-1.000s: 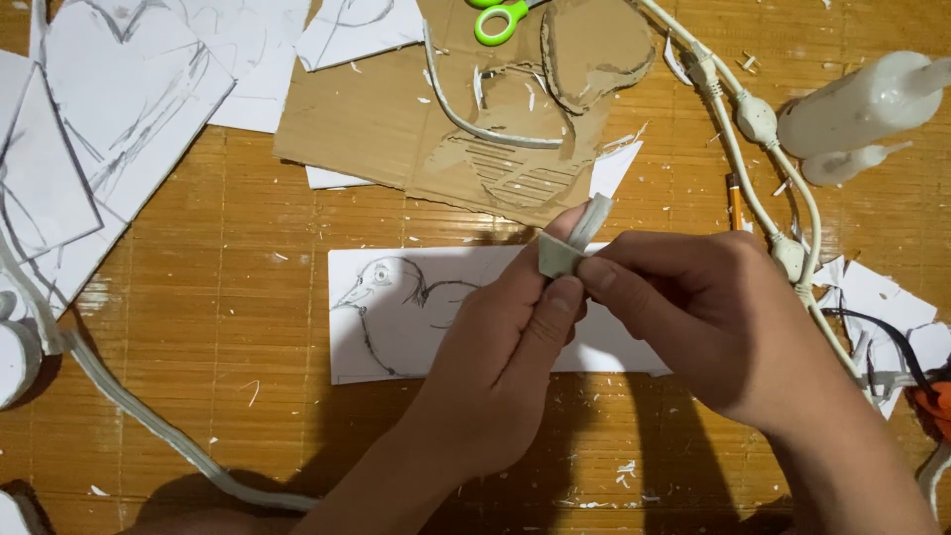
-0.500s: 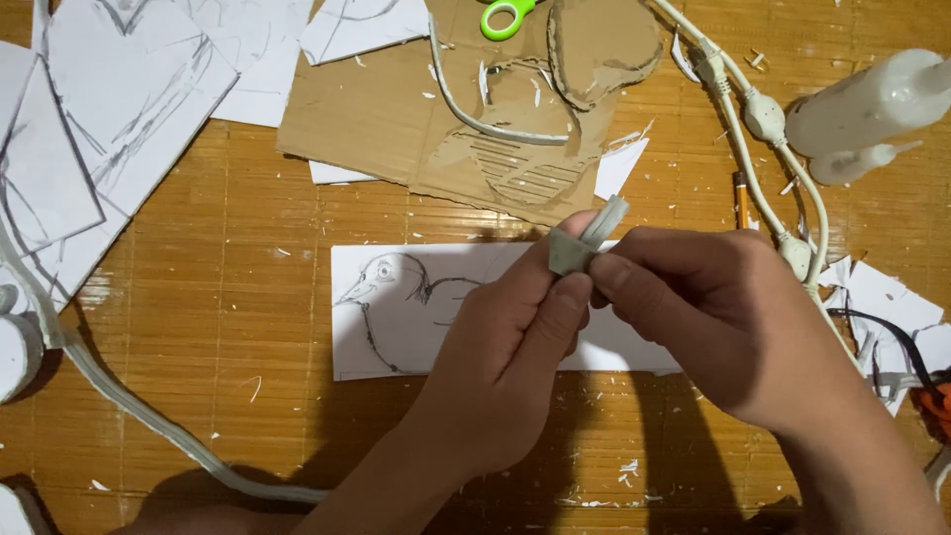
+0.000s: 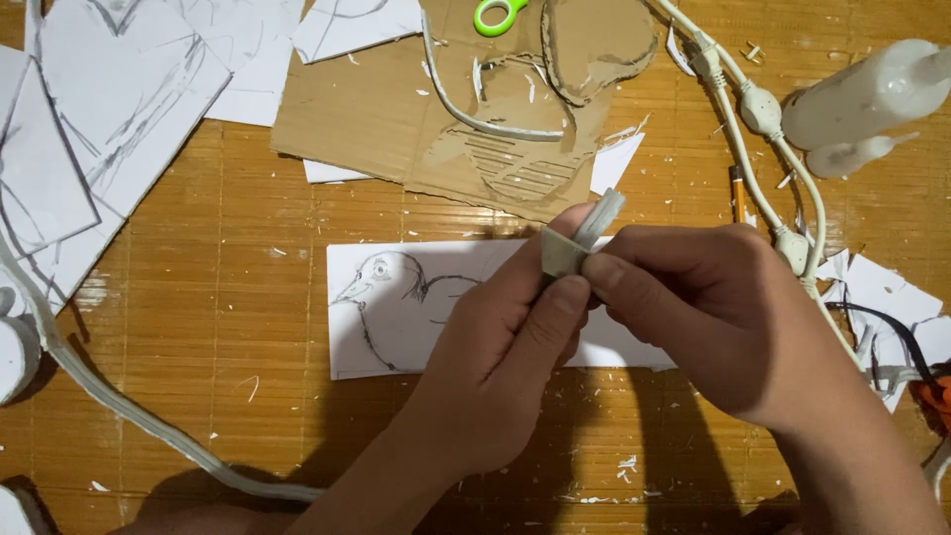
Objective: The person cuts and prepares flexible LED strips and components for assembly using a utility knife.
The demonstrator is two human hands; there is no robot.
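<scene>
in the middle of the wooden worktop (image 3: 198,317), the left hand (image 3: 495,367) and the right hand (image 3: 713,317) meet and pinch a small folded strip (image 3: 580,238) between thumbs and fingertips. both hands are closed tight on it, just above a white paper with a bird drawing (image 3: 396,307). behind them lies a cut piece of cardboard (image 3: 376,119) with green scissors (image 3: 498,15) at its top edge. a white cord (image 3: 763,109) runs down the right side, near two white glue bottles (image 3: 872,94).
</scene>
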